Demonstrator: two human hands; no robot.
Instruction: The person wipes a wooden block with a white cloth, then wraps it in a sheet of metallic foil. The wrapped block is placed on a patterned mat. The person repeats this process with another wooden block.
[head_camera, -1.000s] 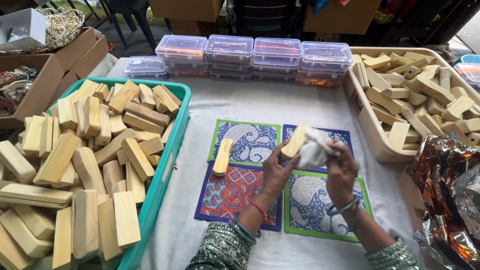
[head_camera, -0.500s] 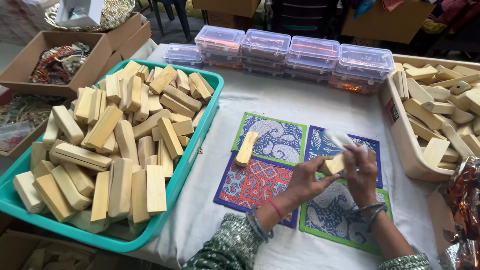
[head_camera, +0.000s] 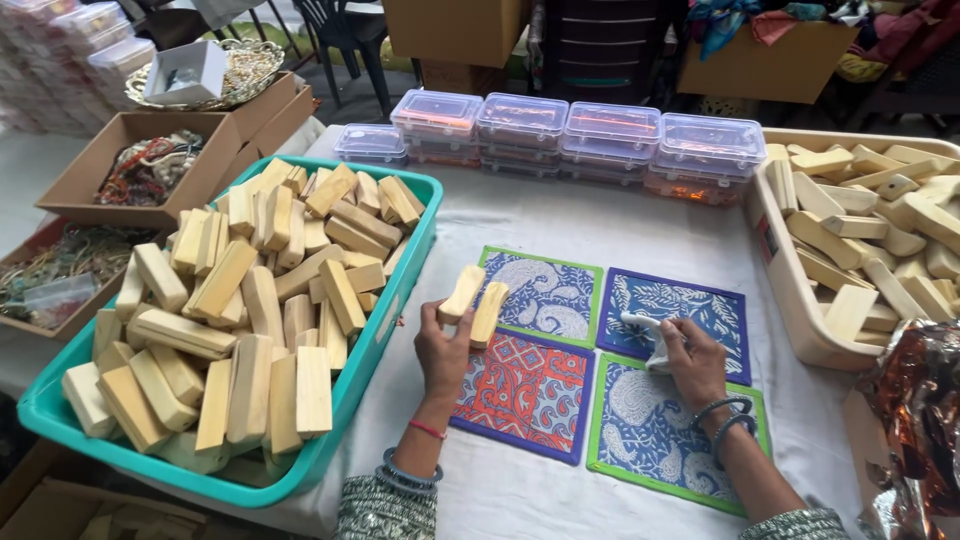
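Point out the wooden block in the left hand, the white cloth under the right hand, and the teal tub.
wooden block (head_camera: 462, 293), head view, middle of its long face
white cloth (head_camera: 645, 328), head view, exposed left end
teal tub (head_camera: 395, 300), head view, right wall

clear lidded boxes (head_camera: 570, 135) line the table's far edge, cardboard boxes (head_camera: 150, 160) stand at left.

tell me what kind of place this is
Probably a small craft workshop or packing table. A teal crate piled with wooden blocks, stacked clear plastic boxes, and patterned fabric mats on the cloth-covered table all point to handwork.
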